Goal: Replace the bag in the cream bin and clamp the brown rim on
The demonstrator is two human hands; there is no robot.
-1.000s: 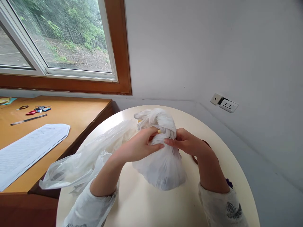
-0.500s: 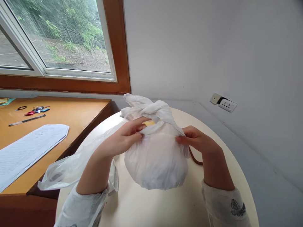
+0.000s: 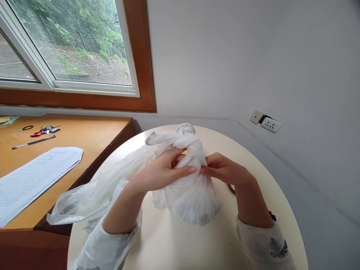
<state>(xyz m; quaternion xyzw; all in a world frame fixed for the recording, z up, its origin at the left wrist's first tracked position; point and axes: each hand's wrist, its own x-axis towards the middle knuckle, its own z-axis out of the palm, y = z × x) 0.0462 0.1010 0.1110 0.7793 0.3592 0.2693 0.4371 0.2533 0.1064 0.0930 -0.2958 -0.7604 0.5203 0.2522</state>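
In the middle of the round table (image 3: 171, 247) rests a white plastic bag (image 3: 189, 200), its upper part twisted and gathered. My left hand (image 3: 164, 168) pinches the bag's neck from the left, thumb stretched across the front. From the right, the fingers of my right hand (image 3: 223, 168) grip the gathered plastic close to my left thumb. A bit of yellow shows through a gap by the left fingers; what is inside the bag cannot be made out. Another clear plastic bag (image 3: 81, 200) lies crumpled beneath and beside my left forearm, hanging over the table's edge.
At the left stands a wooden desk (image 3: 101, 129) with paper sheets (image 3: 42, 172), a pen (image 3: 33, 142) and small red and blue items (image 3: 46, 130). A brown loop (image 3: 231, 188) lies partly hidden by my right hand. A wall socket (image 3: 271, 124) is at the right.
Both hands have drawn together, squeezing the bag's neck narrower. Its twisted top has sunk lower, and the bag's body looks slimmer and creased.
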